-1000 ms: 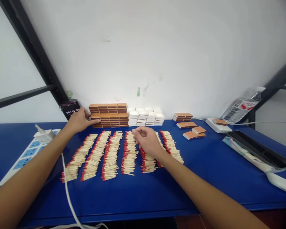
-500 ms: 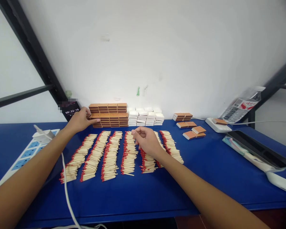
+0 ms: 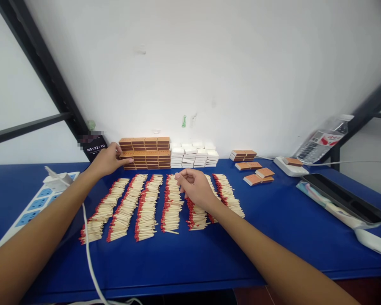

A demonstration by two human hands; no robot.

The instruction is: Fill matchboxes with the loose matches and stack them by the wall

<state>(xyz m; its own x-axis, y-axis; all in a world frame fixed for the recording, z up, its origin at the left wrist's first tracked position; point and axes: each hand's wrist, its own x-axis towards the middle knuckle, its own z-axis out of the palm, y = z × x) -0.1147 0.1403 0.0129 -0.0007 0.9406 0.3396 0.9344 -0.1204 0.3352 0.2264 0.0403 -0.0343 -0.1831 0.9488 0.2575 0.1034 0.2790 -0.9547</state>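
My left hand (image 3: 109,159) is at the left end of the stack of brown matchboxes (image 3: 146,160), its thumb along the front side and its fingers bent round the end. The dark striking sides face me. Beside that stack stand piled white matchbox trays (image 3: 195,159). My right hand (image 3: 195,188) hovers above the matches with fingers curled in and thumb against the fingertips; no object shows between them. Red-headed matches (image 3: 147,209) lie in several long rows on the blue table (image 3: 178,267). My right hand and forearm partly cover the rows on the right.
More matchboxes (image 3: 260,176) lie at right. A white power strip (image 3: 34,209) with a trailing cable (image 3: 90,267) is at left, beside a phone timer (image 3: 97,147). A bottle (image 3: 324,140), a white box (image 3: 290,168) and a black-topped case (image 3: 346,199) stand at right.
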